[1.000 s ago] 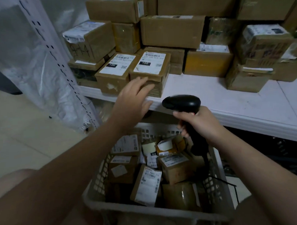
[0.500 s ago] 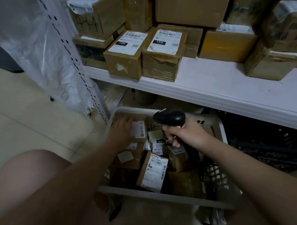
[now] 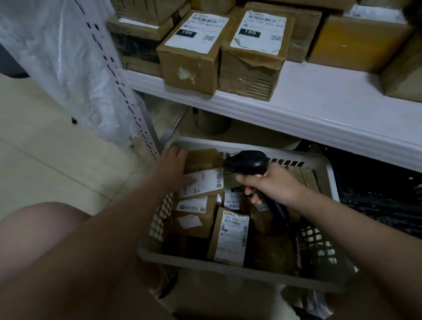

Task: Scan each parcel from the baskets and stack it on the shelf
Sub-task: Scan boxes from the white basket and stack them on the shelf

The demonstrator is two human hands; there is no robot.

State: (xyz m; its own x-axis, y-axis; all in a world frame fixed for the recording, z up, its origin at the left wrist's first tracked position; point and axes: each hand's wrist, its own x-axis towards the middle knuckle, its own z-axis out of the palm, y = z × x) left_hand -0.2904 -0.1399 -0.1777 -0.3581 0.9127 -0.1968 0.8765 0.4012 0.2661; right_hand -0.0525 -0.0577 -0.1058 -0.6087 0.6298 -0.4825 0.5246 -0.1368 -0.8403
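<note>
Reaching into the white basket [image 3: 236, 267], the left hand [image 3: 172, 165] lies flat on a brown parcel [image 3: 201, 174] at the basket's far left corner. The fingers are spread on its top and white label; they have not closed around it, so the parcel is not picked up yet. The right hand [image 3: 270, 185] is closed tight around the handle of a black scanner [image 3: 245, 163], which hangs over the middle of the basket near the far rim.

Lots of the job looks done. Many brown boxes are already piled up at the back of the white shelf [image 3: 312, 112]. Two small boxes with white labels sit side by side at the shelf's front edge near its left end, one marked 15H [image 3: 191, 54] and one marked 150 [image 3: 256, 53], and they touch each other. But lots is left too. The basket is full of small parcels, some flat and some tipped on their sides. My guess is the parcel under the left hand gets scanned next.

The shelf board is smooth and white, with bare space along its front edge to the right. A white metal post with holes [image 3: 122, 86] holds it up at the left end. White plastic sheeting [image 3: 55, 57] hangs beside the post. The floor [image 3: 35, 155] has pale tiles. A dark crate [image 3: 388, 200] sits under the shelf, just right of the basket. The room is dim.
</note>
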